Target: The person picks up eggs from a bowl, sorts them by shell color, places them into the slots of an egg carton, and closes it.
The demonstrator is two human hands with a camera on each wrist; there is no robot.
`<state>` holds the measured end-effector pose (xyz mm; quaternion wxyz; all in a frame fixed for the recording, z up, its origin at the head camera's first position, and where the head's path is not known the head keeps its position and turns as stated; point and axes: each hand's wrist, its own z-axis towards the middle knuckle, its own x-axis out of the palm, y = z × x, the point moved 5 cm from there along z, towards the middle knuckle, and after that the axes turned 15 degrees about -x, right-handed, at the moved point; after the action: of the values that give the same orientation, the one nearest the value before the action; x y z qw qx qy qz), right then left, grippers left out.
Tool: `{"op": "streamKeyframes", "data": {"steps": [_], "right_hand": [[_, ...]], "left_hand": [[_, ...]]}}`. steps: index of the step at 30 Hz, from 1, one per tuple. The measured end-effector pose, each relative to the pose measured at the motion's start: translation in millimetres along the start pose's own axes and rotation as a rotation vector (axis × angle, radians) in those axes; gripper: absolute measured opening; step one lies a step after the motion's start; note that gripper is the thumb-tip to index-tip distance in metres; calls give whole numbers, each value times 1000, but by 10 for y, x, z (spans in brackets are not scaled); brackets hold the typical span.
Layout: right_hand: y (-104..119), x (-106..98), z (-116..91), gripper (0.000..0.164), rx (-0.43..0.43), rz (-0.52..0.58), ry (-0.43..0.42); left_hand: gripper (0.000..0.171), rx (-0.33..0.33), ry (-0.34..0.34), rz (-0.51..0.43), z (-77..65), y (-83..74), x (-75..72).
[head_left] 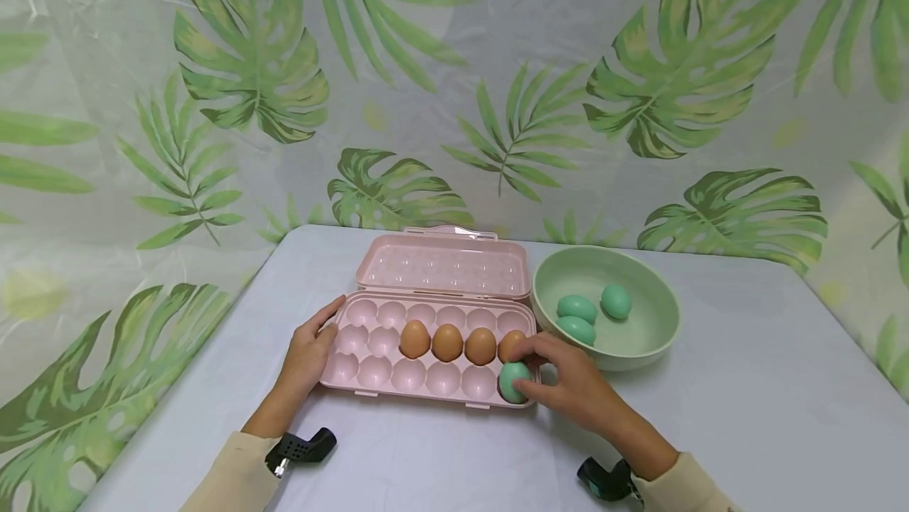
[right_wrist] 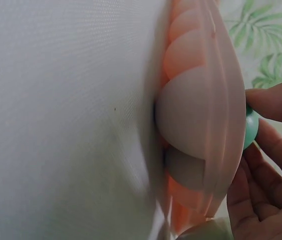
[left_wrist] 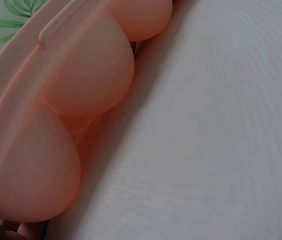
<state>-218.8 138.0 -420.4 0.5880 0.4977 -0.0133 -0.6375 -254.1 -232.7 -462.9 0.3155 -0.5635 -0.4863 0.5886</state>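
Observation:
A pink egg carton (head_left: 443, 382) lies with its lid (head_left: 440, 263) folded back, several brown eggs (head_left: 447, 343) in its middle row. My left hand (head_left: 308, 354) holds the carton's left end; in the left wrist view only bits of fingers (left_wrist: 3, 229) show under the rim. With thumb and fingers, my right hand (head_left: 571, 378) pinches a green egg (head_left: 513, 383) seated in the front row's rightmost cup. That hand partly covers the rightmost brown egg (head_left: 510, 345). In the right wrist view the green egg (right_wrist: 251, 127) peeks above the carton's rim between thumb and fingers.
A light green bowl (head_left: 656, 319) with three green eggs (head_left: 615, 302) stands right beside the carton's right end. Both rest on a white-covered table (head_left: 440, 457). Behind it hangs a leaf-patterned sheet (head_left: 525, 39).

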Motion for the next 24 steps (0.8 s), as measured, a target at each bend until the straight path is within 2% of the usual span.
{"op": "streamKeyframes", "data": {"steps": [15, 24], "right_hand": [[-8, -4, -9, 30, 14, -8, 12], [59, -85, 29, 27, -61, 43, -25]], "left_hand": [[46, -6, 0, 22, 8, 15, 10], [46, -4, -8, 30, 10, 20, 2]]}}
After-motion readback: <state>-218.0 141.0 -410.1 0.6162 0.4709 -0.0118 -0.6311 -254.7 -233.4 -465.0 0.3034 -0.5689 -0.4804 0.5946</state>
